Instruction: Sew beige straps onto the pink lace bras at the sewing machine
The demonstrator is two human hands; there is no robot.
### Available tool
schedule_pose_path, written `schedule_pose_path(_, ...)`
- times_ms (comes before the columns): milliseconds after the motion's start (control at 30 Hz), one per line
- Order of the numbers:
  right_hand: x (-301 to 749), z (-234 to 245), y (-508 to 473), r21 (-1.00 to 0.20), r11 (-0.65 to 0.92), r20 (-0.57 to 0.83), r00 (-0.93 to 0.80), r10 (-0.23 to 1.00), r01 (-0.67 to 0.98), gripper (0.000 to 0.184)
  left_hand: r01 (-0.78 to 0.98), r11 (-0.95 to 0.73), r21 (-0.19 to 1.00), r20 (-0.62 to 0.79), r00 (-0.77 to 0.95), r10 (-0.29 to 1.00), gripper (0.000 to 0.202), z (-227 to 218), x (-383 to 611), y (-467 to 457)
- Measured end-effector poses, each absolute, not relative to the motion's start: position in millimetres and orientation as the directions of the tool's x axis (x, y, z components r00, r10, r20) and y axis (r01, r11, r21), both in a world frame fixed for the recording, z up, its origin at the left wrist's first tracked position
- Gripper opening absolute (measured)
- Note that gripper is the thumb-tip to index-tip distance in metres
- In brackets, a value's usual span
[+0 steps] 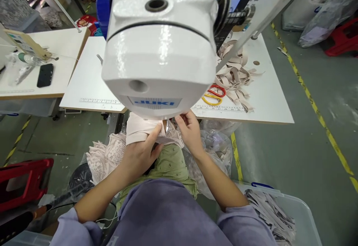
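Note:
A white JUKI sewing machine head [159, 48] fills the upper middle and hides the needle area. Under its front edge, my left hand [141, 152] presses on a pale pink fabric piece [138, 130], fingers closed over its edge. My right hand [190, 130] pinches the same fabric just right of the metal presser foot [167, 125]. A lace-patterned part of the garment [104, 156] hangs down at the left over my lap.
The white sewing table [265, 100] carries a heap of beige strips [233, 74] and red and yellow scissors [214, 95]. A black phone [45, 75] lies on the left table. A bin of grey strips [274, 212] stands lower right, a red stool [24, 180] at left.

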State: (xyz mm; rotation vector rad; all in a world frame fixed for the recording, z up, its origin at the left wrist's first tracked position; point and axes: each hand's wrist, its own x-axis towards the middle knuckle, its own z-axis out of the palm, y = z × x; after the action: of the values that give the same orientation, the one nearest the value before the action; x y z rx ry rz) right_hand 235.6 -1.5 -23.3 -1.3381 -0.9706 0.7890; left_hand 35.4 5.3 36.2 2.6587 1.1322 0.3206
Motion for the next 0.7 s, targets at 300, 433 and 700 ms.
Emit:
schedule_pose_path(300, 228, -28, -14, -0.987, 0.153, 0.161, 0.436, 0.886, 0.053, 0.017, 0.671, -0.698, 0.25, 0.129, 0.692, 0.711, 0.057, 39, 45, 3)
schedule_pose_path(433, 222, -29, -17, -0.992, 0.129, 0.113, 0.441, 0.891, -0.007, 0.019, 0.663, -0.711, 0.237, 0.212, 0.678, 0.703, 0.077, 36, 42, 0)
schedule_pose_path(700, 202, -24, -26, -0.996, 0.087, 0.075, 0.419, 0.905, -0.009, 0.029, 0.696, -0.679, 0.234, 0.249, 0.632, 0.734, 0.095, 19, 38, -14)
